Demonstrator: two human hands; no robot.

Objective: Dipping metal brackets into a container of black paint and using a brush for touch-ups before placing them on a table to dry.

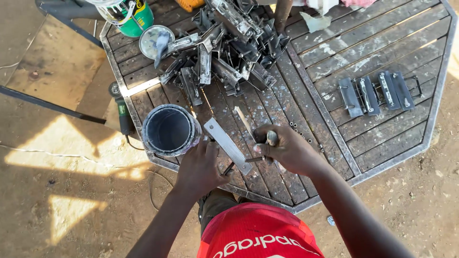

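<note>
My left hand (201, 165) presses down on the near end of a flat grey metal bracket (226, 143) lying on the wooden table (382, 138). My right hand (282, 148) is closed around a thin brush-like tool (248, 125) whose pale handle sticks up and away, its fingers touching the bracket's near end. An open grey paint tin (169, 130) stands just left of my left hand. I cannot tell what the tool's tip looks like; it is hidden by my fingers.
A heap of several dark metal brackets (229, 48) fills the table's far middle. Several painted brackets (377, 93) lie in a row at the right. A green can (131, 16) and round lid (155, 40) sit far left. An angle grinder (122, 110) hangs at the table's left edge.
</note>
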